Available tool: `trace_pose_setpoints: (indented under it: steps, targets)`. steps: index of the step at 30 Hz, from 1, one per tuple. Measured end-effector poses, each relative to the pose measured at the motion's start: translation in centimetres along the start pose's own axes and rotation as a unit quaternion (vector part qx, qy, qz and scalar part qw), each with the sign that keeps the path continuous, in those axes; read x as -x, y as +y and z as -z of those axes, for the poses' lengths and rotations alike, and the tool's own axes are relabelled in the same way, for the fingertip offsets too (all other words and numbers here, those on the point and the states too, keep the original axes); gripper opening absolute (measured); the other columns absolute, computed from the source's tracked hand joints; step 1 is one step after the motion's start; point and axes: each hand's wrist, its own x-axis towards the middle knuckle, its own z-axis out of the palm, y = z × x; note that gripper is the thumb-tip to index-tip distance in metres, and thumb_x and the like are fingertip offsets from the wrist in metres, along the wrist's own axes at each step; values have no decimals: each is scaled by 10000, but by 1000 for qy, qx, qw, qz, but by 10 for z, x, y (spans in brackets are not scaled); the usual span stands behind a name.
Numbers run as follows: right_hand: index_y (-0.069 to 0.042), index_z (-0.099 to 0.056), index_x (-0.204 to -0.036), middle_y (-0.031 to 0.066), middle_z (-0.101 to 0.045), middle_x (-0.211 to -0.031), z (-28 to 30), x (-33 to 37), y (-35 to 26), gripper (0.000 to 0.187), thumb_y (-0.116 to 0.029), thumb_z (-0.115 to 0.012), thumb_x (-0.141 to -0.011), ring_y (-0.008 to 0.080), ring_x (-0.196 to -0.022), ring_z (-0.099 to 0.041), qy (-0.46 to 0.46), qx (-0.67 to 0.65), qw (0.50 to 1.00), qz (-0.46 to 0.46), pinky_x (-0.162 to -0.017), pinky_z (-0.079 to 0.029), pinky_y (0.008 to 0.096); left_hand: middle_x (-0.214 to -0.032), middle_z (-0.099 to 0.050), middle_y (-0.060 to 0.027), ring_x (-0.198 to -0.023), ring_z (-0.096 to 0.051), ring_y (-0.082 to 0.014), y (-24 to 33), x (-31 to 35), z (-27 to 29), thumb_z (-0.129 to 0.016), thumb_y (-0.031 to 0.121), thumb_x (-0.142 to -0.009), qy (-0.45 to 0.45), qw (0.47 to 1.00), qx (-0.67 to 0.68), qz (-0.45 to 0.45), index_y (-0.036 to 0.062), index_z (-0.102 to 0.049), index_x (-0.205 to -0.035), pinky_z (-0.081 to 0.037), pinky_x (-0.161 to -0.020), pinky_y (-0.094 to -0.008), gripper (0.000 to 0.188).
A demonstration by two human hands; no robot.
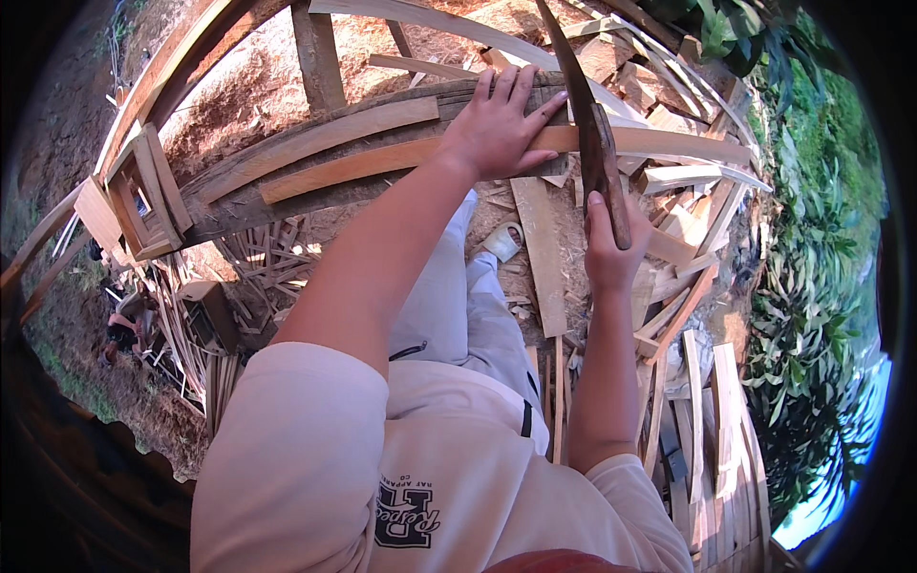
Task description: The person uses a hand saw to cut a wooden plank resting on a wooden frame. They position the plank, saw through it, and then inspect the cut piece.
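My left hand (497, 124) lies with fingers spread, pressing a long wooden strip (353, 172) onto a weathered plank bench (239, 215). In my right hand (611, 253) is the wooden handle of a handsaw (602, 172). Its dark blade points away from me and crosses the strip just past the bench's right end. Whether its teeth have cut into the wood cannot be seen. Beyond the blade, the strip's free end sticks out to the right. A second, shorter strip (325, 138) rests on the bench, farther from me.
A small wooden frame (148, 196) stands at the bench's left end. Offcuts (683, 229) are heaped to the right, and thin scraps (277, 258) litter the ground below. Upright boards (726, 420) stand at lower right, near leafy plants (812, 286). My sandalled foot (501, 242) is beneath the bench.
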Motion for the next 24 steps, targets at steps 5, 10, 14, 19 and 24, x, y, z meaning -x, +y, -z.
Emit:
trace_pose_setpoints:
  steps: [5, 10, 14, 19, 24]
  targets:
    - [2, -614, -785, 14, -517, -603, 2, 9, 17, 225, -97, -659, -983, 90, -583, -469, -15, 5, 999, 36, -539, -360, 313, -1583, -418, -247, -1445, -385, -421, 0, 2, 2, -511, 710, -974, 10, 1000, 7, 19, 280, -458, -1599, -255, -1204, -592, 761]
    - [-2, -616, -789, 16, -529, -614, -2, 27, 45, 232, -107, -649, -993, 83, -588, -472, 16, -21, 998, 55, -540, -360, 303, -1587, -424, -234, -1462, -376, -411, 1, 1, 3, -582, 708, -935, 26, 999, 24, 23, 303, -442, -1606, -280, -1203, -554, 797]
    - [-9, -618, -801, 8, -529, -621, 10, 38, 22, 229, -113, -648, -1003, 60, -590, -457, 9, -26, 999, 25, -535, -350, 281, -1566, -460, -218, -1426, -404, -401, 1, 2, 2, -542, 742, -938, 45, 998, -17, 27, 308, -477, -1584, -257, -1200, -548, 781]
    - [-4, -612, -791, -3, -501, -592, 40, 111, -24, 224, -96, -668, -988, 66, -550, -432, 20, 46, 999, -2, -512, -334, 286, -1572, -450, -224, -1436, -411, -405, 3, 1, -4, -561, 710, -954, 49, 998, -22, 27, 316, -450, -1601, -294, -1182, -539, 765]
    - [17, -635, -823, 14, -507, -600, 106, 191, -38, 180, -71, -634, -980, 80, -545, -446, -24, 85, 995, -55, -508, -321, 282, -1562, -455, -237, -1432, -415, -403, 4, 1, 1, -542, 718, -962, 44, 998, -40, 21, 331, -434, -1612, -299, -1175, -538, 764]
